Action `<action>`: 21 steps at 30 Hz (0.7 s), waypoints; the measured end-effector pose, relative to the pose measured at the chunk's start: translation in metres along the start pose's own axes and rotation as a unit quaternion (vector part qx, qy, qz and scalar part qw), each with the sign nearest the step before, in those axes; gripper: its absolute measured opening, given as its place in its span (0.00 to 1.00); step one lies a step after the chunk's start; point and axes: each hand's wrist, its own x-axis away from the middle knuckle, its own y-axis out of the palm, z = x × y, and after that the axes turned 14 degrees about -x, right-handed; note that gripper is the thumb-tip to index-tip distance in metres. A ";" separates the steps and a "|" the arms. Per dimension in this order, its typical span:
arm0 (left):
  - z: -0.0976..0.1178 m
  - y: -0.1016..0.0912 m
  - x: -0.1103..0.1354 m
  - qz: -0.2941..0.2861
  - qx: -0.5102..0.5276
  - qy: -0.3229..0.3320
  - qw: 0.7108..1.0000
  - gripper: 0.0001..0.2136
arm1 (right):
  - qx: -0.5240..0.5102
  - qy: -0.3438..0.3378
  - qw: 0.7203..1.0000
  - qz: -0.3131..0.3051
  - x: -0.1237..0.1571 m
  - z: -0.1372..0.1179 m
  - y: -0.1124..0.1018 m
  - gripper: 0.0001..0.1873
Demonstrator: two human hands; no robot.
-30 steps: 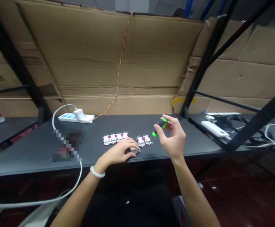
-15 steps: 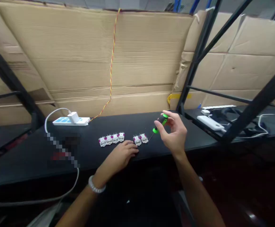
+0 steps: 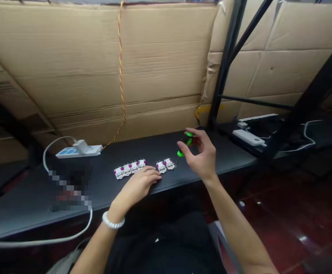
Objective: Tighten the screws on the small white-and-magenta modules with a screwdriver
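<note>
Near the table's (image 3: 103, 192) front edge the left hand (image 3: 141, 182) curls, whether gripping anything I cannot tell, while the right hand (image 3: 202, 156) pinches a screwdriver (image 3: 185, 140), tip down beside two white-and-purple parts (image 3: 161, 166), a row of four (image 3: 126, 169) lying to their left

Our left hand (image 3: 138, 183): palm down, low; our right hand (image 3: 201, 156): higher, fingers (image 3: 201, 133) curled towards the thumb (image 3: 185, 149).

Screwdriver (image 3: 186, 139) (green and black) in the right grip (image 3: 202, 155) — near two white-and-purple modules (image 3: 161, 166).
</note>
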 end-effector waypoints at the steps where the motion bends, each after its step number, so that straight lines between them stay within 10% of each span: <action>1: -0.002 0.000 0.000 0.002 0.001 0.001 1.000 0.15 | 0.000 -0.002 1.000 0.000 0.000 0.000 0.000 0.19; 21: -0.015 0.005 0.001 0.013 0.047 -0.058 0.997 0.11 | 0.007 -0.003 1.000 -0.001 -0.001 0.001 -0.002 0.19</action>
